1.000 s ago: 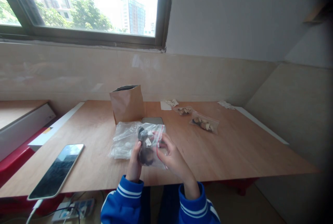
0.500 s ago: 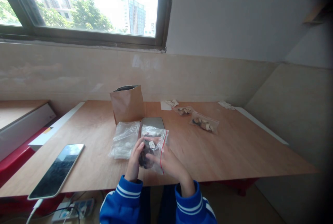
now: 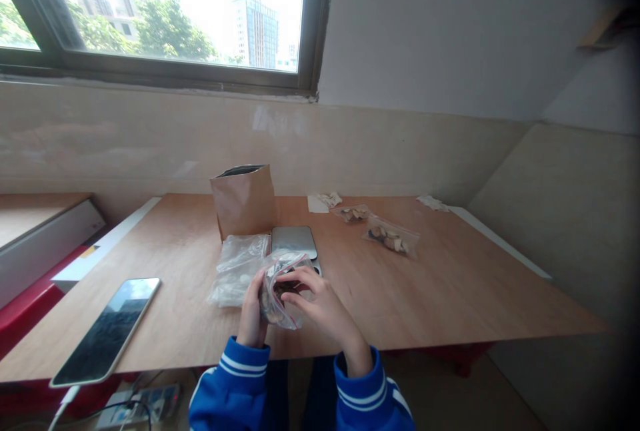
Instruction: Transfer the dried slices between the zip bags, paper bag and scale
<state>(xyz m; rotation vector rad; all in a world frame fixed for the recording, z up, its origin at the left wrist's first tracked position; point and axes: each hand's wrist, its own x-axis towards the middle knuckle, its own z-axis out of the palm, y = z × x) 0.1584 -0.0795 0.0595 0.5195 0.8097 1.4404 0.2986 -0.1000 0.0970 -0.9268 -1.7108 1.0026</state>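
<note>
The left fingers curl closed on one side and the right fingers wrap over the top of a clear red-sealed zip bag of dark and pale pieces, a two-handed hold that seems meant to work the contents, at the front of the wooden bench. A crumpled clear plastic bag lies at 10 o'clock, a brown paper bag stands at 11 o'clock, a small zip bag of pale chips lies at 2 o'clock, and a dark-screened smartphone lies at 9 o'clock.
</note>
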